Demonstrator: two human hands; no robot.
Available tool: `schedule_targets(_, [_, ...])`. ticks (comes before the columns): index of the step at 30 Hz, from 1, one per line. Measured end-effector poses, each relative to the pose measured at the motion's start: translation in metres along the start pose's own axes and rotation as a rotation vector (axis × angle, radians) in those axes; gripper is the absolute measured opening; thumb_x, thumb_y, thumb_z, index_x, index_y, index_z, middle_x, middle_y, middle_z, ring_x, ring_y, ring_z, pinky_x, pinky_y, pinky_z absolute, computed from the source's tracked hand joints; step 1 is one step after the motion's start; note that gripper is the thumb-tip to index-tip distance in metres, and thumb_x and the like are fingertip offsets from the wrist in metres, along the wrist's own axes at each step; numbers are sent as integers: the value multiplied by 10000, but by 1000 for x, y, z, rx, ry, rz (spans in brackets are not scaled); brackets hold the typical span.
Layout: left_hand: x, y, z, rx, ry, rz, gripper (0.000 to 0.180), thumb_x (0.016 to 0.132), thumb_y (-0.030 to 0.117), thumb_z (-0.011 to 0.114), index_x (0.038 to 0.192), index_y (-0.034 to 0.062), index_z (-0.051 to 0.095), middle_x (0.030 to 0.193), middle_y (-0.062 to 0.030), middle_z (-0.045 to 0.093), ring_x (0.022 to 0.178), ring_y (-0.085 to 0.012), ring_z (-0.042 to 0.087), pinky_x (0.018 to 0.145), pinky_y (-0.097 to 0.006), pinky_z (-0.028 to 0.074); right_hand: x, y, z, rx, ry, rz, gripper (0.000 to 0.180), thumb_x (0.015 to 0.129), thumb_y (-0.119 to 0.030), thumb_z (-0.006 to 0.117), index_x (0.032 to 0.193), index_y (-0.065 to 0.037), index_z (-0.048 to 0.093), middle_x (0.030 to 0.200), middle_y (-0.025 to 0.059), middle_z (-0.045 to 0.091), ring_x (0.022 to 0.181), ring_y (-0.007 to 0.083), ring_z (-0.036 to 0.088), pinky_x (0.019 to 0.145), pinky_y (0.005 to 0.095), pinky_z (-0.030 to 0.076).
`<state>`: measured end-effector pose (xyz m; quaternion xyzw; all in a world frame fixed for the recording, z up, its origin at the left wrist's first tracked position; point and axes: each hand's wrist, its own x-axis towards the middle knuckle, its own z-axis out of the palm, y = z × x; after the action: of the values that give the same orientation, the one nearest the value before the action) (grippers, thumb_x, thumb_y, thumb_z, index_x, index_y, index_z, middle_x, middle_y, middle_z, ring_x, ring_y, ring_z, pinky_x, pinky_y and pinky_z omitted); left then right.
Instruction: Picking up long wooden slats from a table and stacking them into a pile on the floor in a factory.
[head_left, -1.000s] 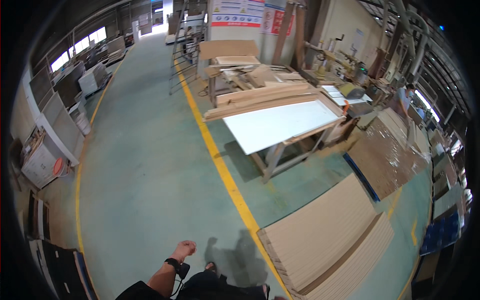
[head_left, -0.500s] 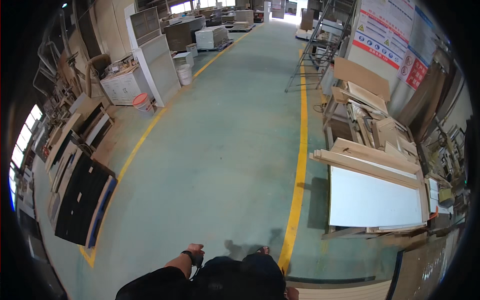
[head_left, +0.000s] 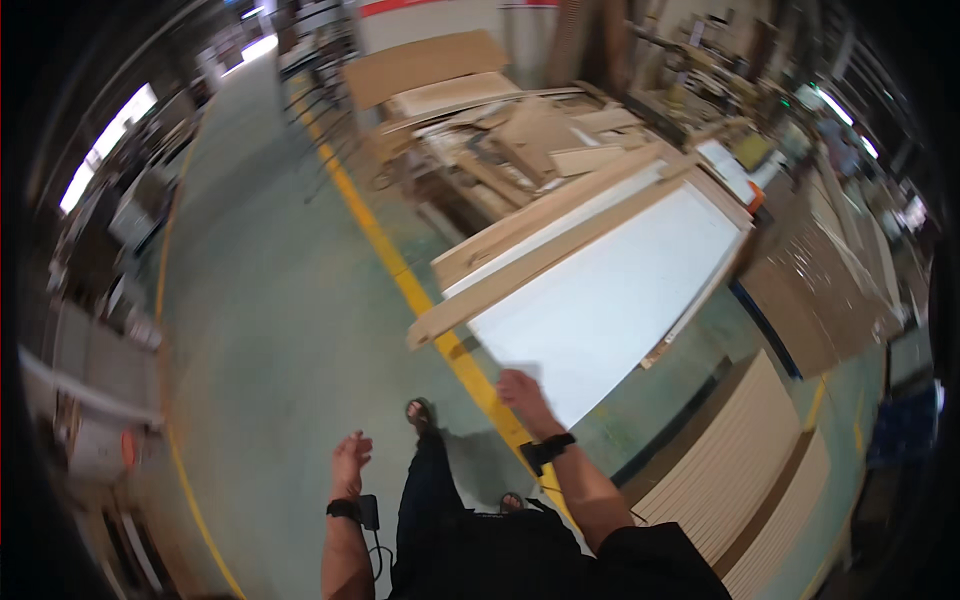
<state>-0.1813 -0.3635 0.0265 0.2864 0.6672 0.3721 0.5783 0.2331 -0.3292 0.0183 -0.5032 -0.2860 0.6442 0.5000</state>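
Observation:
My left hand (head_left: 350, 462) hangs over the green floor beside my leg, fingers loosely bent and apart, with nothing in it. A black strap with a small box circles that wrist. Out in front, my right hand (head_left: 524, 398) overlaps the near corner of a large white board (head_left: 610, 300). Whether it touches the board I cannot tell; its fingers are smeared by motion. Another black band (head_left: 547, 452) is on the right wrist. Long wooden strips (head_left: 545, 262) lie along the board's far side.
Behind the board, a heap of wood offcuts (head_left: 530, 140) is piled up. To the right stand a stack of grooved beige panels (head_left: 720, 460) and a film-wrapped brown stack (head_left: 820, 290). A yellow line (head_left: 380, 240) runs along the floor. A metal ladder (head_left: 318, 95) stands farther back.
My view has swung right, bringing the white board to the middle and the panel stack into sight. Both forearms are now raised into view; before, the right hand barely showed.

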Motion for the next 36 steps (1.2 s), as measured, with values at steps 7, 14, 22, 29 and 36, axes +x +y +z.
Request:
schedule_targets(7, [215,160,165,428,-577,273,591,988,531,459,1288,39,592,1226,-126,643,1129,-246,593,1017,-390,410,130,53,77,-343,606,-61,645,958,-441,559,1406,-1,416,1144,176,601,1037,299,586,888,404,483])
schedule_targets(14, [313,134,248,609,-1195,158,471,1041,455,370,1193,54,565,1117,-81,627,1061,-166,573,891,-322,456,201,28,157,-206,718,-135,501,978,-274,536,1369,-2,379,1067,220,612,955,316,625,818,448,486])
schedule_targets(22, [301,154,248,398,-1227,-302,561,1041,473,387,1363,26,493,1270,-77,572,1121,-183,544,979,-330,427,232,40,190,-118,914,-38,722,944,-401,527,1430,90,316,1292,351,507,1241,483,473,1067,451,372])
schedule_targets(29, [244,261,215,1031,-1151,293,507,996,424,531,1257,-7,585,1202,-103,621,1120,-197,563,980,-336,445,180,105,165,-44,1218,-112,645,981,-435,524,1417,20,388,1182,155,606,918,230,674,746,343,539])
schedule_targets(36, [77,503,179,-82,-1453,1078,577,764,176,753,1270,-30,569,1249,-161,584,1160,-258,565,989,-398,459,-5,181,219,686,1275,138,499,955,-361,526,1325,-27,488,1132,173,633,918,288,675,748,405,556])
